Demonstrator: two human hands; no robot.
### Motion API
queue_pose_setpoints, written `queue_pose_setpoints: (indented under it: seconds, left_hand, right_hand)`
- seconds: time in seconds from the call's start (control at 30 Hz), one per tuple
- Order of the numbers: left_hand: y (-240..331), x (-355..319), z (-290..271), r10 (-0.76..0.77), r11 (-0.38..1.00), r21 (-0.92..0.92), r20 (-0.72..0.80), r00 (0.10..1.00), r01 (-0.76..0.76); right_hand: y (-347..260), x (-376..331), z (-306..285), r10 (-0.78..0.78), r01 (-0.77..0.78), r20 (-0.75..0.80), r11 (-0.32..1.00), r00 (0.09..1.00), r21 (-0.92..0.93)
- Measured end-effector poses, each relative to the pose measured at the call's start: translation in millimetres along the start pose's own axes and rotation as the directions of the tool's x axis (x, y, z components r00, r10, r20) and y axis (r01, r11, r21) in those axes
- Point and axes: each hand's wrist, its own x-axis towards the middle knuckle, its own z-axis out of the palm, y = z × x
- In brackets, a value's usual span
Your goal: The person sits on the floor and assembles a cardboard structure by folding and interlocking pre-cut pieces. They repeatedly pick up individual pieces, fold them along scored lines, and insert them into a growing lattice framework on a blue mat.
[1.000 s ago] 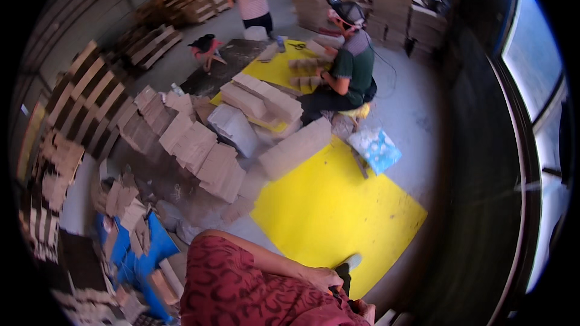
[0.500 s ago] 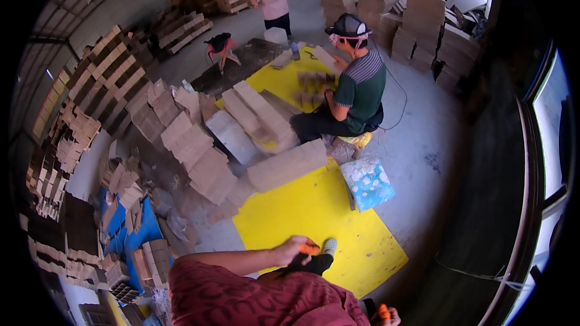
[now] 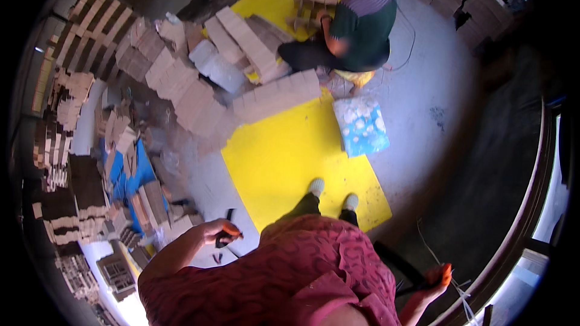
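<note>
My left hand (image 3: 216,233) is out to the left of my body, its fingers closed around a narrow black strap (image 3: 230,214). Orange coverings show on its fingertips. Out to the lower right, my right hand (image 3: 436,280) has orange on its fingertips too, and its fingers are curled. A wider black strap (image 3: 399,264) runs from my side to that hand, which appears to grip its end; blur hides the exact hold. My patterned red top (image 3: 326,253) fills the space between the hands.
I stand on a yellow floor sheet (image 3: 284,151). Ahead are a stool with a blue floral cover (image 3: 362,125) and a seated person (image 3: 362,24) working with cardboard partitions. Stacked cardboard (image 3: 181,90) lies to the left. White strands (image 3: 462,299) hang near my right hand.
My hands have spread apart, the left moving left and the right moving outward and up. The view has tipped down, so both my feet show. The black straps have come into sight.
</note>
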Motion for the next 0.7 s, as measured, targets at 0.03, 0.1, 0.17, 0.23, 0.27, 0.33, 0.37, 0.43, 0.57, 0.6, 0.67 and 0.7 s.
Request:
queue_pose_setpoints:
  seconds: [0.03,0.1,0.17,0.23,0.27,0.33,0.37,0.43,0.57,0.6,0.67,0.7]
  left_hand:
    - [-33,1,8,-0.081,0.993,0.081,0.005,0.997,0.080]
    - [-125,30,15,-0.280,0.950,0.140,-0.015,0.960,0.279]
    - [-180,39,37,-0.366,0.915,0.175,-0.026,0.930,0.365]
    - [-213,44,61,-0.357,0.914,0.185,-0.061,0.932,0.362]
    - [-220,46,67,-0.323,0.923,0.193,-0.087,0.942,0.334]
    - [-220,45,77,-0.203,0.946,0.221,-0.171,0.964,0.238]
    - [-218,44,81,-0.125,0.954,0.239,-0.224,0.967,0.179]
    - [-211,44,86,0.053,0.962,0.270,-0.323,0.945,0.039]
    - [-191,39,89,0.422,0.904,0.301,-0.504,0.754,-0.304]
    - [-187,29,90,0.488,0.873,0.308,-0.563,0.667,-0.378]
    - [-180,13,86,0.582,0.791,0.313,-0.649,0.489,-0.526]
    - [-178,1,84,0.609,0.740,0.327,-0.697,0.379,-0.588]
  right_hand:
    - [-11,17,5,-0.016,0.015,0.095,1.000,0.995,0.007]
    - [-21,58,-3,0.068,-0.106,0.166,0.967,0.984,0.232]
    - [-29,75,33,0.037,-0.165,0.462,0.957,0.886,0.240]
    - [-34,87,54,0.108,-0.239,0.511,0.951,0.853,0.198]
    - [-38,94,62,0.119,-0.259,0.573,0.951,0.811,0.170]
    - [-41,106,78,0.144,-0.306,0.692,0.945,0.707,0.117]
    - [-41,109,90,0.160,-0.340,0.718,0.933,0.677,0.113]
    - [-42,105,123,0.195,-0.403,0.772,0.911,0.606,0.086]
    - [-36,82,194,0.145,-0.435,0.913,0.900,0.382,0.038]
    - [-30,73,213,0.167,-0.431,0.916,0.902,0.365,0.007]
    - [-22,58,257,0.199,-0.431,0.960,0.897,0.194,-0.099]
    - [-11,48,278,0.206,-0.436,0.973,0.888,0.101,-0.143]
